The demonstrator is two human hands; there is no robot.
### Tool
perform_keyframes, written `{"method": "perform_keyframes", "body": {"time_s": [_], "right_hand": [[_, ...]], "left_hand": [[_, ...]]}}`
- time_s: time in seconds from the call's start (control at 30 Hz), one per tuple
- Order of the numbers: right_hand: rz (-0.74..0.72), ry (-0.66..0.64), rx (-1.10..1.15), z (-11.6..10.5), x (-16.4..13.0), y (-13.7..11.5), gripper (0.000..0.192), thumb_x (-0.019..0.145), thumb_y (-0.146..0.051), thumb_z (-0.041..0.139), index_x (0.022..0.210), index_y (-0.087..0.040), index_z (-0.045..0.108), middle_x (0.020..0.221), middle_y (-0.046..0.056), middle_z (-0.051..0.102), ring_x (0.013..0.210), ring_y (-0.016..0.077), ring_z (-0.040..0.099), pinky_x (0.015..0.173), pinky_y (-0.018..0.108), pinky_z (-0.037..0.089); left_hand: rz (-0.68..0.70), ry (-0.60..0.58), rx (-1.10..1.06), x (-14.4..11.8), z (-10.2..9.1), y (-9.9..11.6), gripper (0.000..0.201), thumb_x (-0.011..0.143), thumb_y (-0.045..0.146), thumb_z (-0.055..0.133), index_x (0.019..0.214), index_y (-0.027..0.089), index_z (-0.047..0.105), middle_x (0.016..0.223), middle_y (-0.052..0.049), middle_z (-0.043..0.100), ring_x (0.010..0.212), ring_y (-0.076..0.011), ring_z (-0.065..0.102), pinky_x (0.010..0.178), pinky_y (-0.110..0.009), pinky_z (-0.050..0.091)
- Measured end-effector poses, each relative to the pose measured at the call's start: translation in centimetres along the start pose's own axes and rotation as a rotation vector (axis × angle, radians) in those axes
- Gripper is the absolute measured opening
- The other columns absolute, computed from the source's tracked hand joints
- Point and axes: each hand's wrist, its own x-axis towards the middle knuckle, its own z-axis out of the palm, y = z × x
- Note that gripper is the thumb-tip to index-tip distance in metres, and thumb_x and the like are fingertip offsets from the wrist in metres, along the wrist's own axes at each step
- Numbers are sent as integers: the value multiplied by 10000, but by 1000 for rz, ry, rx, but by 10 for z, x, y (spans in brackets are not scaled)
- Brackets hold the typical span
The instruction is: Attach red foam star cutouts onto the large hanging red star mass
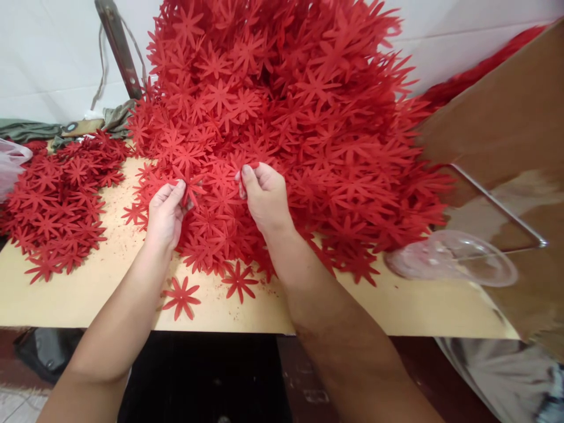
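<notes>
A large heap of red fabric-like flower cutouts (308, 135) rises in front of me, each with several narrow petals. At the heap's left front, my left hand (167, 208) pinches one red flower cutout (192, 189) between thumb and fingertips. My right hand (267, 197) is closed in a pinch over the middle of the heap, apart from the left one. What its fingertips hold, if anything, cannot be told from the red behind it. Two single flower cutouts (181, 298) lie near the table's front edge, below my hands.
A smaller pile of red flowers (66, 200) sits at the left on the pale table (396, 311). On the right are a clear plastic container (453, 258) and a large brown cardboard piece (497, 129). A dark upright bar (118, 47) stands at the back left, beside greenish cloth (35, 128).
</notes>
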Motion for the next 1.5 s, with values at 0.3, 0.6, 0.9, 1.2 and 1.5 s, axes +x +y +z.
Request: {"method": "perform_keyframes", "body": {"time_s": [0.3,0.6,0.9,1.2,1.5], "right_hand": [[-59,162,-166,-7,3,-6,526,784,-466,581,521,-211,203,527,-52,191,504,63,207,482,257,199],[14,-368,40,7,-9,-11,532,690,-677,534,542,-186,391,507,-64,306,483,45,263,462,229,243],[-285,184,-415,-14,10,21,348,841,-515,462,907,-182,539,860,58,520,816,163,537,715,325,456],[-551,-618,-694,14,-45,-37,331,880,-416,463,911,-150,657,901,92,632,884,191,540,856,365,431],[-723,-1066,-977,35,-127,-20,217,892,-183,423,956,-144,626,922,89,599,897,201,523,781,341,436]], "left_hand": [[61,-53,57,-2,2,-4,241,629,373,766,663,179,626,706,0,708,718,-125,659,684,-239,501],[128,-132,224,-7,5,-11,235,638,393,755,689,176,682,738,8,714,712,-109,641,759,-244,489],[333,58,241,10,-7,-8,245,651,407,740,670,174,668,707,7,691,766,-115,639,811,-253,479],[390,196,372,18,-17,-1,238,748,287,666,585,150,560,515,61,544,507,-52,475,575,-190,401],[335,204,435,19,-18,-4,272,826,198,550,567,173,470,478,60,525,489,-60,466,565,-192,376]]}}
